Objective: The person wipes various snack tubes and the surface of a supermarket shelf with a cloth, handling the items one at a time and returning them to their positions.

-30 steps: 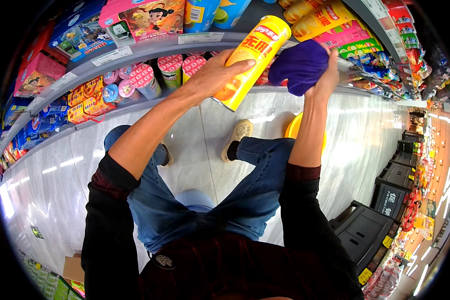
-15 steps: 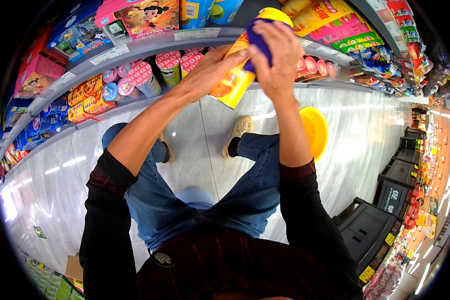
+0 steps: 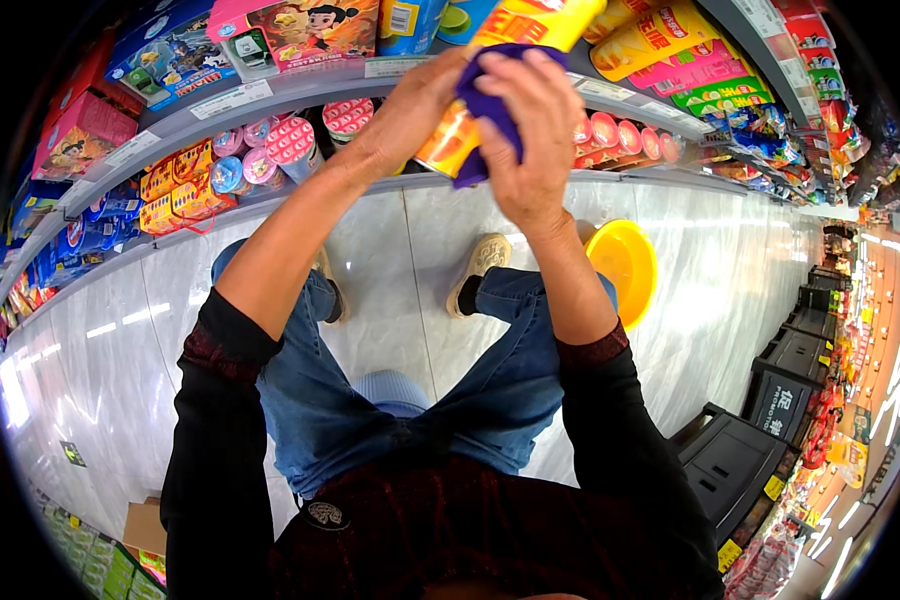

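My left hand [image 3: 422, 100] grips a yellow cylindrical canister [image 3: 535, 22] at its left side, holding it tilted in front of the shelving. My right hand [image 3: 530, 135] has its fingers curled over a purple cloth [image 3: 472, 92] and presses it against the canister's side, covering much of the label. The cloth also hides part of both the canister and my left fingertips. Behind and below the canister are pink-lidded cups [image 3: 292, 142] on the lower shelf.
Packed shelves [image 3: 230, 98] of boxes and bags curve across the top. A yellow basin [image 3: 642, 270] sits on the tiled floor [image 3: 370, 230] right of my feet. A pale blue stool [image 3: 388, 390] shows between my legs. Black crates [image 3: 730, 460] line the right; a cardboard box [image 3: 145, 525] is at lower left.
My right hand brought the cloth from beside the canister onto it, then moved lower along its side. The canister, still in my left hand, has shifted slightly upward.
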`<control>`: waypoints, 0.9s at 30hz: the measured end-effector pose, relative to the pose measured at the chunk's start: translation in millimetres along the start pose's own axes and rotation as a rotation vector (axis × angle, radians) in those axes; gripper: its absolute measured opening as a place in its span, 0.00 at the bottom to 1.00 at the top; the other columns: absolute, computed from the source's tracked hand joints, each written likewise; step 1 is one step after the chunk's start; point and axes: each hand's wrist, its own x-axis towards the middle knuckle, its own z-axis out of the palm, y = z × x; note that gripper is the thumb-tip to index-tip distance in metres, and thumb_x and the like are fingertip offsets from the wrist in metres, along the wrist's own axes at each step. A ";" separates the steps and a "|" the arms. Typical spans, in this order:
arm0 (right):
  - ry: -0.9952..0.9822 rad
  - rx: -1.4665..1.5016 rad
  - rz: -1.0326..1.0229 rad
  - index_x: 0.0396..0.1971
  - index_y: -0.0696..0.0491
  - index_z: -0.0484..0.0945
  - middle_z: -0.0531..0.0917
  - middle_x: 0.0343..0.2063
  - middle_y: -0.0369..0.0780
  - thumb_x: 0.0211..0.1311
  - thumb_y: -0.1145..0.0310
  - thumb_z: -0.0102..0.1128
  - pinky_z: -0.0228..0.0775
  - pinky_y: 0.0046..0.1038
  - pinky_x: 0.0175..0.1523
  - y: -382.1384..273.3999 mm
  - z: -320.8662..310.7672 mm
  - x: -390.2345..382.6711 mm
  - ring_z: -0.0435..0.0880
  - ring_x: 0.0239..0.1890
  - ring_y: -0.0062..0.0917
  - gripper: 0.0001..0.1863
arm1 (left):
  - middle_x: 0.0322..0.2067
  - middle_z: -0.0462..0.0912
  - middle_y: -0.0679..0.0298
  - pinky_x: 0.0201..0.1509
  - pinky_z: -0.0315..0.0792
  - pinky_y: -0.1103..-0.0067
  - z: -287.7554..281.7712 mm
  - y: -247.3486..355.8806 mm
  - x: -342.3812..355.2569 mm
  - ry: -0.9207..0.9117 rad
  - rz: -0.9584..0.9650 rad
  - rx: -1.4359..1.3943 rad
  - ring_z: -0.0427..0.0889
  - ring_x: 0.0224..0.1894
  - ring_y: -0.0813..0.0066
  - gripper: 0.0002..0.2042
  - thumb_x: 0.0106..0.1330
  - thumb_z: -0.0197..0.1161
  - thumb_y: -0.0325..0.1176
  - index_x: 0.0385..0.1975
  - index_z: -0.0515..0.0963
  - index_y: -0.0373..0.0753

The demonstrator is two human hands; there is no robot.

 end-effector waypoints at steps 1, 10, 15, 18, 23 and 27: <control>0.091 -0.017 0.024 0.43 0.53 0.77 0.77 0.52 0.36 0.58 0.63 0.60 0.51 0.38 0.63 8.2 -1.0 1.9 0.67 0.59 0.36 0.15 | 0.42 0.78 0.65 0.48 0.71 0.82 0.2 -4.3 -1.9 -0.067 0.026 0.046 0.77 0.43 0.80 0.21 0.71 0.48 0.48 0.51 0.72 0.37; 0.559 0.848 0.844 0.58 0.57 0.65 0.74 0.52 0.44 0.65 0.63 0.57 0.69 0.30 0.57 39.6 -22.8 10.0 0.76 0.51 0.31 0.25 | 0.38 0.81 0.65 0.37 0.75 0.84 11.7 3.1 -13.1 -0.243 -0.298 -0.058 0.82 0.34 0.82 0.28 0.67 0.51 0.55 0.56 0.70 0.37; 0.127 1.518 0.817 0.65 0.54 0.54 0.62 0.63 0.51 0.58 0.43 0.58 0.63 0.40 0.65 40.0 -33.8 8.3 0.64 0.64 0.41 0.43 | 0.42 0.81 0.52 0.34 0.80 0.75 14.9 10.2 -16.6 -0.412 -0.530 -0.546 0.84 0.31 0.65 0.30 0.70 0.40 0.58 0.58 0.67 0.39; -0.034 1.491 0.775 0.67 0.53 0.51 0.57 0.66 0.51 0.53 0.42 0.62 0.62 0.41 0.65 38.6 -28.9 2.0 0.59 0.66 0.43 0.48 | 0.42 0.80 0.48 0.30 0.80 0.72 11.7 7.3 -14.4 -0.499 -0.472 -0.693 0.84 0.30 0.61 0.32 0.70 0.35 0.60 0.59 0.66 0.39; -0.008 1.481 0.943 0.66 0.55 0.53 0.62 0.63 0.52 0.54 0.50 0.62 0.63 0.41 0.65 54.4 -23.6 -9.2 0.64 0.64 0.42 0.44 | 0.41 0.81 0.50 0.33 0.81 0.73 14.8 7.8 -10.4 -0.343 -0.463 -0.599 0.84 0.31 0.63 0.31 0.70 0.39 0.59 0.57 0.68 0.38; 0.201 1.447 1.002 0.53 0.60 0.67 0.78 0.47 0.46 0.54 0.67 0.62 0.74 0.33 0.54 54.5 -25.3 -5.0 0.79 0.47 0.33 0.27 | 0.40 0.81 0.59 0.43 0.77 0.80 12.7 0.2 -7.5 -0.092 -0.450 -0.350 0.83 0.37 0.75 0.29 0.68 0.52 0.56 0.54 0.70 0.34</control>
